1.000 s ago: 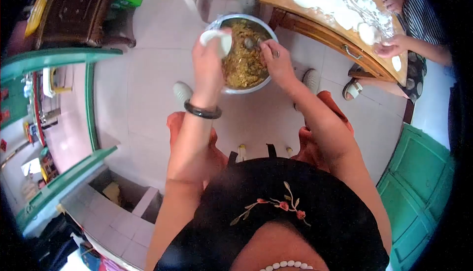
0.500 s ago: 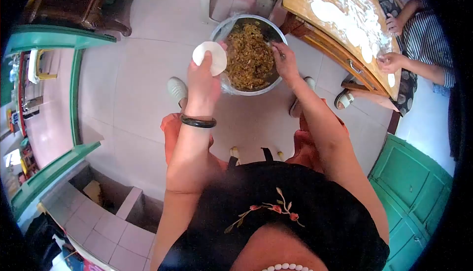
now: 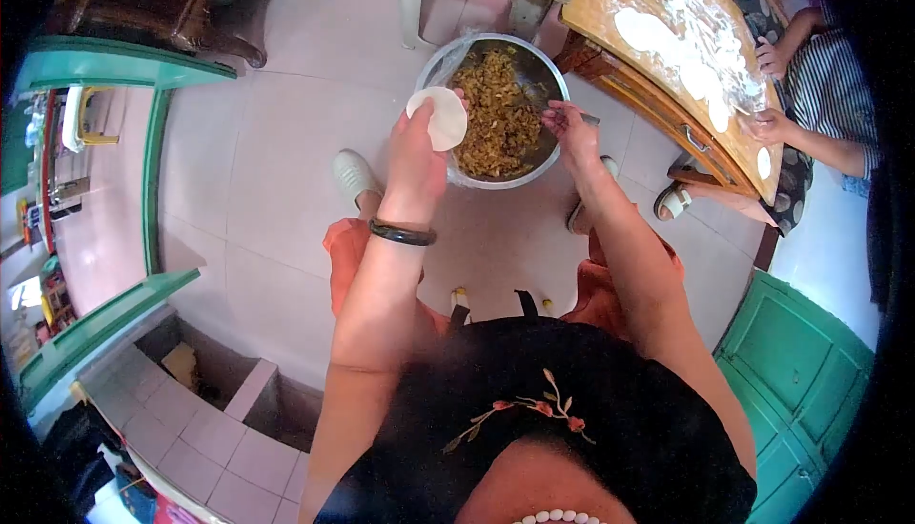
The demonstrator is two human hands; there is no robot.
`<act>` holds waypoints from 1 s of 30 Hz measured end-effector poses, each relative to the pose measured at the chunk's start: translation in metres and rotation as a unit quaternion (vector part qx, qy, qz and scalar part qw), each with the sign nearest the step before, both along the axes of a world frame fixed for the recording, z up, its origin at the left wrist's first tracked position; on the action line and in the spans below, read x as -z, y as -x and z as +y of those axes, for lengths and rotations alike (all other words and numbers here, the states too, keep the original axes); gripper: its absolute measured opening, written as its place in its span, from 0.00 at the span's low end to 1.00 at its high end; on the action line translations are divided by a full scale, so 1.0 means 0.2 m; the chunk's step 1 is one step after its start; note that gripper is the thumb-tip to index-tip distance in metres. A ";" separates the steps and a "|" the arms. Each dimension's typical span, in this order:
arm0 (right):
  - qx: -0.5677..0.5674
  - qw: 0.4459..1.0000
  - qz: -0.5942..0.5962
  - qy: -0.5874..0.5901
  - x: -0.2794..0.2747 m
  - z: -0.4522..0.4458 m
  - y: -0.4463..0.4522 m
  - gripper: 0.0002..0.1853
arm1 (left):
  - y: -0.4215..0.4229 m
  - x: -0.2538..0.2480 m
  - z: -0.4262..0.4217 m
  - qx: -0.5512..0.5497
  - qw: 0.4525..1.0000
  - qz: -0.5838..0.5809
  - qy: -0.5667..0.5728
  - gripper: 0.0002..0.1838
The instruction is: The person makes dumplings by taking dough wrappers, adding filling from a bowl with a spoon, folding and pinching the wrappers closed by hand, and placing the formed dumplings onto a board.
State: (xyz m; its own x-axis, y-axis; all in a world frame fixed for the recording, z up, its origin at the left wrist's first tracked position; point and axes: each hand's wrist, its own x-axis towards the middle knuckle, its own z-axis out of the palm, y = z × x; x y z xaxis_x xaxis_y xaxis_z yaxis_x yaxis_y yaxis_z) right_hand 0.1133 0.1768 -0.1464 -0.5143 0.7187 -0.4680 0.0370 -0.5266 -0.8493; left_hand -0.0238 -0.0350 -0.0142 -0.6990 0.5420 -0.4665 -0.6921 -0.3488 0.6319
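A round white dumpling wrapper [image 3: 446, 124] lies across the fingers of my left hand [image 3: 416, 157], with the thumb pressed on top of it. This hand is over the left rim of a large metal bowl [image 3: 543, 71]. Brown-green chopped filling [image 3: 496, 114] covers most of the bowl's bottom. At the bowl's right rim, my right hand [image 3: 575, 135] has its fingers curled around a thin metal utensil [image 3: 591, 120]. Its grey end sticks out to the right; the rest is hidden by the fingers, so I cannot tell its exact kind.
To the right stands a wooden table [image 3: 610, 10] with a floury top and several flat white wrappers [image 3: 643, 29]. A co-worker's hand [image 3: 770, 127] touches the table's right side. A dark wooden cabinet [image 3: 143, 10] and green door frames [image 3: 157, 181] stand at the left.
The view has shifted slightly, so most things appear farther right. My right hand has turned and moved outward to the bowl's right rim, exposing the utensil's end. The wrapper stays in my left hand.
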 end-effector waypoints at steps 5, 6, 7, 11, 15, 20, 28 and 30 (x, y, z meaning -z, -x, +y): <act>0.002 0.997 0.025 0.079 -0.06 0.02 -0.06 0.15 | -0.01 0.03 0.04 -0.013 1.000 -0.020 0.009 0.19; 0.004 0.995 0.026 0.098 -0.08 0.02 -0.07 0.15 | -0.01 0.03 0.05 -0.014 1.000 -0.025 0.009 0.19; 0.006 0.993 0.029 0.118 -0.09 0.03 -0.07 0.15 | -0.01 0.04 0.06 -0.014 0.999 -0.027 0.014 0.19; 0.002 0.994 0.034 0.101 -0.11 0.04 -0.08 0.16 | -0.02 0.09 0.08 -0.032 0.998 -0.031 0.039 0.19; -0.045 0.995 0.047 0.072 -0.28 0.06 -0.07 0.17 | -0.04 0.12 0.12 -0.066 0.995 -0.057 0.046 0.19; -0.060 0.992 0.099 0.053 -0.49 0.03 -0.05 0.17 | -0.04 0.25 0.16 -0.080 0.994 -0.069 0.034 0.20; -0.105 0.981 0.157 0.036 -0.60 -0.01 -0.05 0.16 | -0.06 0.24 0.18 -0.056 0.993 -0.104 -0.018 0.23; -0.126 0.979 0.159 0.030 -0.61 -0.02 -0.05 0.16 | -0.07 0.21 0.20 -0.048 0.990 -0.120 -0.051 0.23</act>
